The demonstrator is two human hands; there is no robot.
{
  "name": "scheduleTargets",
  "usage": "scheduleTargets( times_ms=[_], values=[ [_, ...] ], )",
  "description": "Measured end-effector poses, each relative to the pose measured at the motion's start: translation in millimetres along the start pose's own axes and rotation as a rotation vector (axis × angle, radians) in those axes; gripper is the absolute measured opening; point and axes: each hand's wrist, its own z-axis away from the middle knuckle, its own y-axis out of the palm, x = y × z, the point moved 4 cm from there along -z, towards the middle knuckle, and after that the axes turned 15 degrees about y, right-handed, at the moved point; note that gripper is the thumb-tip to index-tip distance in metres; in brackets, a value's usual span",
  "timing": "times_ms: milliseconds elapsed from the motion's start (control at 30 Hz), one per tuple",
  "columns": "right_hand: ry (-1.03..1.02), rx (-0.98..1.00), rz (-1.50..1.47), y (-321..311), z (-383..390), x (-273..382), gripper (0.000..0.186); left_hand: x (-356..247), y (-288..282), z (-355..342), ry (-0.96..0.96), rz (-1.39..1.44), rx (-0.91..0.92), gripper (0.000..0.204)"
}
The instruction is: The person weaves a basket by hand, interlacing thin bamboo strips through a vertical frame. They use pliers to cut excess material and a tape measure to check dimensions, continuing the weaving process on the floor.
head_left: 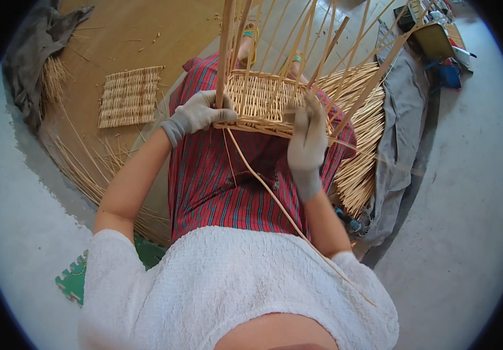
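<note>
A half-woven wicker basket [263,96] rests across my lap on a red striped cloth [222,175]. Thin stakes and thicker sticks rise from its edges. My gloved left hand [204,111] is closed on the basket's near left corner, by the foot of a thick upright stick [226,52]. At the near edge's right part is my gloved right hand [308,137], its fingers blurred, so its grip is unclear. A faint, blurred strand trails rightward beside that hand. From the left corner, a long willow rod [269,189] slants down to the right over my white top.
On the brown board at the left lies a flat woven panel [129,96], with loose rods below it. A bundle of rods [359,157] sits on grey cloth [400,122] at the right. Another dark cloth [29,58] lies far left. Green foam mat [75,277] shows lower left.
</note>
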Motion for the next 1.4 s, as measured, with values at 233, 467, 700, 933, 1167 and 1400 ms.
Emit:
scheduleTargets(
  times_ms=[233,467,700,933,1167,1400],
  values=[
    [-0.297,0.048,0.451,105,-79,49,0.068,1,14,-2,0.003,-0.251,-0.212,0.039],
    [-0.311,-0.097,0.875,5,-8,19,0.063,-13,19,4,0.032,-0.165,-0.296,0.037],
    [0.150,0.241,1.215,36,-4,20,0.068,-16,5,17,-0.052,0.029,-0.029,0.041],
    [0.010,0.140,0.352,1,36,-22,0.051,6,23,18,0.153,-0.153,-0.331,0.048],
    [-0.237,-0.117,0.428,-10,-52,16,0.026,-8,38,19,0.039,-0.456,-0.495,0.054],
    [-0.198,0.027,0.856,11,-96,65,0.067,-14,38,22,-0.034,-0.472,-0.537,0.064]
  ],
)
